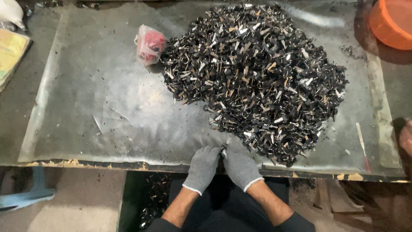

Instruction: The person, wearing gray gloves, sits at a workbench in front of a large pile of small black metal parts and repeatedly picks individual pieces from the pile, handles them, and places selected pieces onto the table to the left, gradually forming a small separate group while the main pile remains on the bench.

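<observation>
Far to the left of both hands, a yellowish flat packet lies at the table's end, well apart from the work. Nearer, up and to the left of the left hand, a small plastic bag with red contents sits touching the left flank of the heap. Between that bag and the hands the metal sheet is mostly bare apart from scattered bits, so the widest free room lies to the left and ahead-left of the left hand.

The left hand, in a grey knit glove, rests at the near edge of the table, fingers curled inward toward the right hand. The two hands meet over one small metal piece, pinched between their fingertips; its long axis seems to run away from the body, though it is too small to be sure. The right hand, also gloved, closes on the same piece from the other side.

The big heap of dark metal pieces starts just ahead of and to the right of the right hand, so that hand is the nearer one to it. Further right lies a thin stick, then an orange tub at the far right corner.
</observation>
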Tool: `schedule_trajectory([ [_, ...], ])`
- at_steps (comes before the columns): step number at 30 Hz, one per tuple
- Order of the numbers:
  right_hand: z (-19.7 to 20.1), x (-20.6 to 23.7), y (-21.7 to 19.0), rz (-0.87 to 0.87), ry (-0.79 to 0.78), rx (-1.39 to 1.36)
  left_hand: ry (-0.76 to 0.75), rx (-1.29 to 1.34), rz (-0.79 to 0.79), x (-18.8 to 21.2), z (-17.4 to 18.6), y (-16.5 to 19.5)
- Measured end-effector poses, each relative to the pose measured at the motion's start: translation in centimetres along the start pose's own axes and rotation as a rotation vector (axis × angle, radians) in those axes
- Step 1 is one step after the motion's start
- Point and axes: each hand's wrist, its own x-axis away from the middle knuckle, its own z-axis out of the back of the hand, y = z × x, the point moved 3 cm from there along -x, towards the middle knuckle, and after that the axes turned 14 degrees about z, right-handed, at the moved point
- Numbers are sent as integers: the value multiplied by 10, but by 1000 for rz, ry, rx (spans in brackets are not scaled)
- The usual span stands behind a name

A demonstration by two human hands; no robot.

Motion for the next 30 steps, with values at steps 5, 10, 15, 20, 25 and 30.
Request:
schedule_trajectory([
  [5,1,3,-3,174,-20,212,42,120,88,-2,-1,-5],
  [10,-27,9,-6,-119,-244,87,13,119,50,0,-5,-8],
  [15,-19,-7,5,-120,-374,-168,16,127,25,1,-2,-5],
  [20,17,-11,-3,141,107,-231,74,87,149,5,-1,-3],
  [25,10,-2,-12,45,-35,10,50,-46,180,8,-2,-6],
  [30,-4,9,-1,70,-214,196,38,60,239,3,5,-7],
])
